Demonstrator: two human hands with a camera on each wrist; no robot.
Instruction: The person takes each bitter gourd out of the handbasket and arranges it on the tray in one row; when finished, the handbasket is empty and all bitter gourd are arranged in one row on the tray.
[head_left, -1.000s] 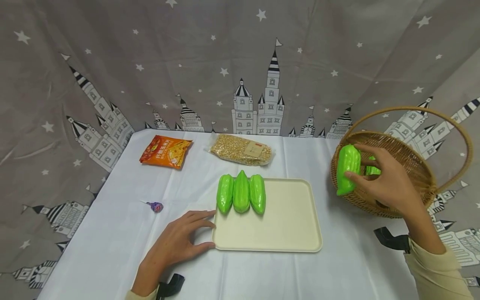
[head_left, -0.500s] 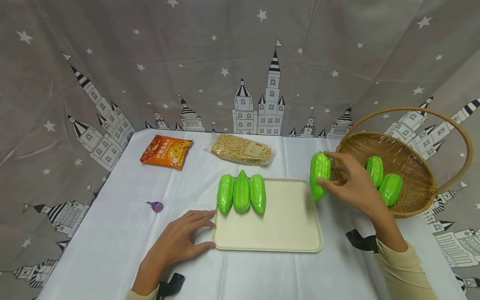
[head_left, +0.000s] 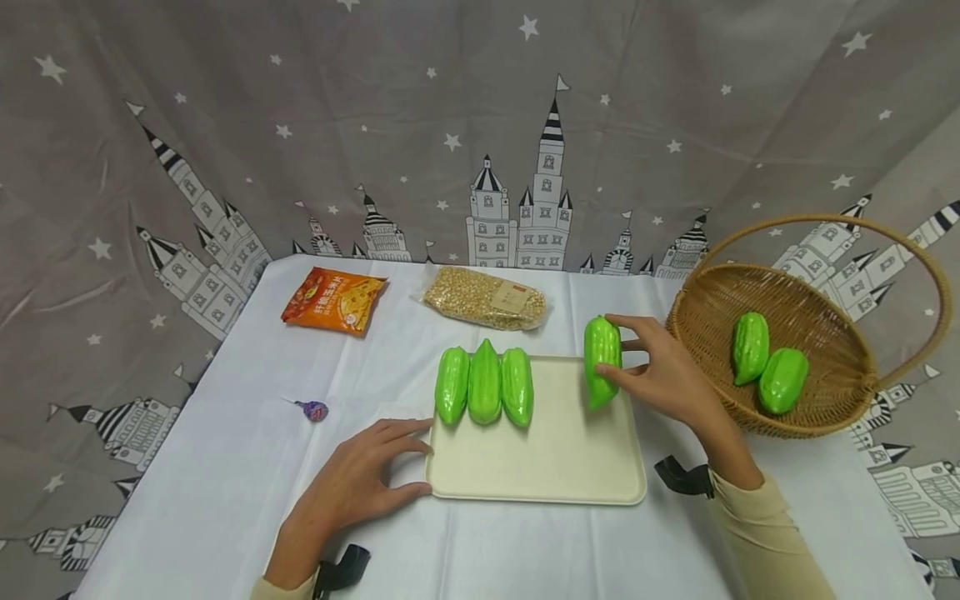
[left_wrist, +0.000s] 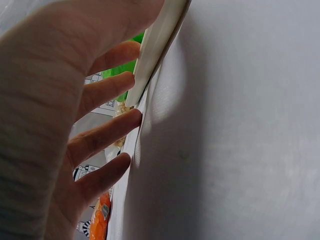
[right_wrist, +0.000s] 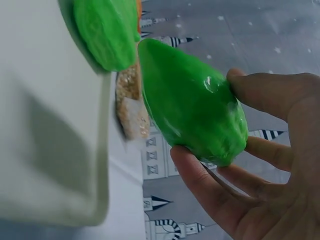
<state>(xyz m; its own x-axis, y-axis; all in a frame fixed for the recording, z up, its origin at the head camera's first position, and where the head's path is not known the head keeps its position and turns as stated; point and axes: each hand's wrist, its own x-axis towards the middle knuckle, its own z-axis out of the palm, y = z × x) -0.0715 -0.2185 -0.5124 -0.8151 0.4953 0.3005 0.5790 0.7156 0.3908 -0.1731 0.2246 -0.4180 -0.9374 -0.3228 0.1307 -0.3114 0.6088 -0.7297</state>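
My right hand (head_left: 663,367) holds a glossy green bitter melon (head_left: 602,354) between thumb and fingers, above the tray's upper right part. In the right wrist view the gripped bitter melon (right_wrist: 190,100) hangs clear of the tray, its pointed end away from the palm. Three similar bitter melons (head_left: 484,383) lie side by side in the upper left of the cream tray (head_left: 540,467). My left hand (head_left: 360,475) rests with spread fingers against the tray's left edge. The left wrist view shows fingertips (left_wrist: 127,80) near the tray rim (left_wrist: 155,55), with nothing in the grasp.
A wicker basket (head_left: 832,358) with a tall handle stands at the right, two bitter melons (head_left: 783,381) inside it. Behind the tray lies a bag of corn kernels (head_left: 483,297). An orange snack packet (head_left: 334,301) and a purple lollipop (head_left: 313,410) lie on the left.
My right hand has carried the bitter melon leftward from the basket to over the tray, uncovering the two in the basket. The left hand has stayed at the tray edge.
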